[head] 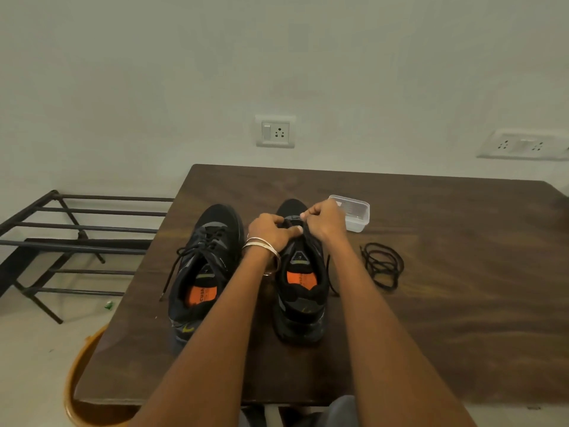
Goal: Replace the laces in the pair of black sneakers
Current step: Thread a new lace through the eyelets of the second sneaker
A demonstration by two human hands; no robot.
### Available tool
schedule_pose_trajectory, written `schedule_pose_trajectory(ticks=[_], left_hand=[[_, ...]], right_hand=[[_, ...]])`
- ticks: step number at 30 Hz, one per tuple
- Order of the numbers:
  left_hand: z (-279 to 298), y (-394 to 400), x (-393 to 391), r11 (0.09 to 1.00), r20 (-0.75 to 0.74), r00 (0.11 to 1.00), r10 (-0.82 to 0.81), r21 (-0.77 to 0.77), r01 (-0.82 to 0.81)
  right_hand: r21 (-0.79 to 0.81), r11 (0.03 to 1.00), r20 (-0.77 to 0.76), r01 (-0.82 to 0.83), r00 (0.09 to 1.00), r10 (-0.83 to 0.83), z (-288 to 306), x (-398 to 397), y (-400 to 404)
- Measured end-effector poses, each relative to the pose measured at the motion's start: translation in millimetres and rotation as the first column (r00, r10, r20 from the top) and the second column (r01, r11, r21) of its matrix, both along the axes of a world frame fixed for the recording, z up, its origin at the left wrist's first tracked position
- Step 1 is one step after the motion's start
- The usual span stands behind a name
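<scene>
**Both hands work a lace at the right sneaker's eyelets**

Head view: left hand [271, 231] and right hand [321, 220] meet over the right sneaker [303, 285], fingers pinching its lace, probably to feed the lower eyelets. Beside it, the left sneaker [204, 272] stands laced. A loose lace [381, 268] lies coiled right of the shoes on the table [462, 272].

On the table [446, 272] two sneakers stand side by side, toes toward twelve o'clock: the left sneaker [203, 266] at nine o'clock of the right sneaker [303, 291]. A loose lace [381, 266] lies at three o'clock of the pair, a container [354, 217] around one o'clock, seemingly near the right toe.
</scene>
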State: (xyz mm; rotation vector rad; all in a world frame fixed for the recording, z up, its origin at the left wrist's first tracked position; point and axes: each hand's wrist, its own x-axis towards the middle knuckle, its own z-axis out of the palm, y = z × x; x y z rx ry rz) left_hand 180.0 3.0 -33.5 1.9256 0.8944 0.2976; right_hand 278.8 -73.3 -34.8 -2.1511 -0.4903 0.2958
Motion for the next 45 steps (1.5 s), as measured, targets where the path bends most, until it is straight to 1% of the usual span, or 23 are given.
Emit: schedule_pose_trajectory(ticks=[2,4,9,11,14,16,21,24,28,32,35,37,41,43,45], left_hand=[[-3.3,0.1,2.1,1.000,-0.012,1.000,-0.002,0.019,0.002],[-5.9,0.8,2.8,1.000,0.002,1.000,0.021,0.007,-0.021],[-13.1,6.8,0.5,0.992,0.059,0.995,0.086,-0.103,-0.079],[-14.8,8.8,-0.9,0.988,0.079,0.992,0.096,-0.129,-0.085],[-16.5,9.2,-1.8,0.986,0.090,0.992,0.084,-0.153,-0.070],[-17.8,9.8,-2.0,0.983,0.089,0.992,0.084,-0.171,-0.067],[-19.4,13.9,-0.4,0.977,0.085,0.993,0.084,-0.201,-0.065],[-19.0,16.4,-1.0,0.981,0.078,0.996,0.042,-0.193,-0.027],[-18.8,22.4,-1.3,0.985,0.049,0.998,-0.032,-0.165,0.040],[-22.0,30.0,0.6,0.984,0.015,0.992,-0.125,-0.127,0.126],[-26.1,35.1,1.0,0.975,0.025,0.985,-0.168,-0.146,0.170],[-27.1,35.7,0.3,0.969,0.035,0.983,-0.179,-0.167,0.182],[-29.9,33.3,0.0,0.976,0.053,0.989,-0.136,-0.165,0.143],[-27.7,31.7,-0.9,0.983,0.058,0.990,-0.131,-0.124,0.137],[-23.7,31.4,-1.1,0.989,0.043,0.989,-0.142,-0.045,0.144]], right_hand=[[-0.052,0.998,0.041,0.023,0.999,-0.021,-7.3,3.0,6.1],[-0.104,0.994,0.061,0.029,0.998,-0.022,-12.3,4.2,10.6],[-0.184,0.983,0.079,-0.025,0.996,0.041,-14.5,1.9,13.0],[-0.158,0.987,0.038,-0.032,0.999,0.039,-15.5,0.4,12.8],[-0.058,0.998,-0.072,0.019,0.997,-0.023,-19.4,-1.1,14.5],[-0.019,0.999,-0.117,0.049,0.992,-0.051,-22.5,-1.2,17.1],[-0.027,0.998,-0.127,0.059,0.990,-0.062,-21.1,1.9,21.8],[-0.074,0.994,-0.107,0.083,0.990,-0.091,-23.0,2.6,25.6],[-0.088,0.990,-0.093,0.109,0.989,-0.117,-28.3,3.2,32.2],[-0.125,0.982,-0.029,0.138,0.989,-0.143,-32.3,-0.3,36.2],[-0.110,0.986,-0.023,0.124,0.992,-0.128,-32.0,-3.1,35.0],[-0.089,0.992,-0.048,0.092,0.994,-0.096,-30.1,-3.2,31.8],[-0.090,0.995,-0.041,0.053,0.998,-0.057,-27.5,-3.0,28.8],[-0.092,0.994,-0.033,0.056,0.998,-0.059,-28.0,-5.1,31.3],[-0.097,0.992,-0.009,0.079,0.997,-0.080,-30.6,-5.8,33.5]])
